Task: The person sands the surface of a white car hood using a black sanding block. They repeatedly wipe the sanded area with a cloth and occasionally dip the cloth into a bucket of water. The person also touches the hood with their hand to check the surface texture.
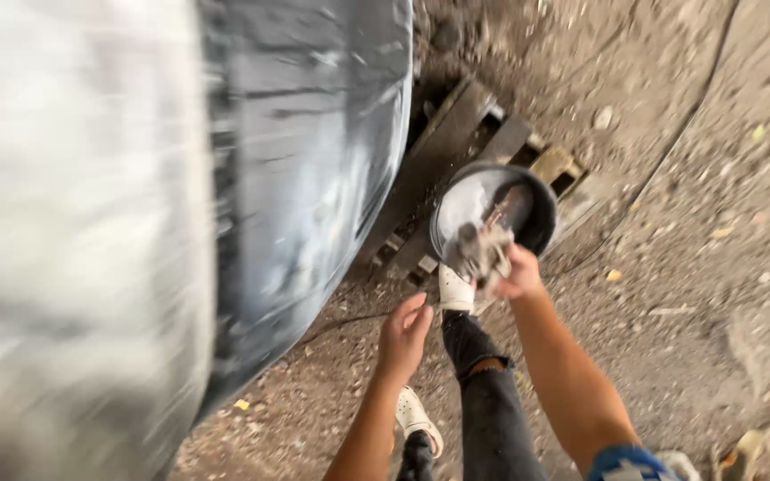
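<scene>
Right hand (519,272) gripping a paint-caked rag (481,251) in closed fingers over a black bucket (541,227) on a wooden pallet (456,134), left hand (405,337) hanging nearer, fingers loosely open, holding nothing, grey curved hull (314,160) looming left.

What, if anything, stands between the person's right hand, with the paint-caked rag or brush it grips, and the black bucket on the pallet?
Nothing visible does. The right hand holds the paint-caked tool right at the near rim of the black bucket, whose open top is uncovered. The left hand hangs lower, apart from it, and the white shoe sits below the rim.
</scene>
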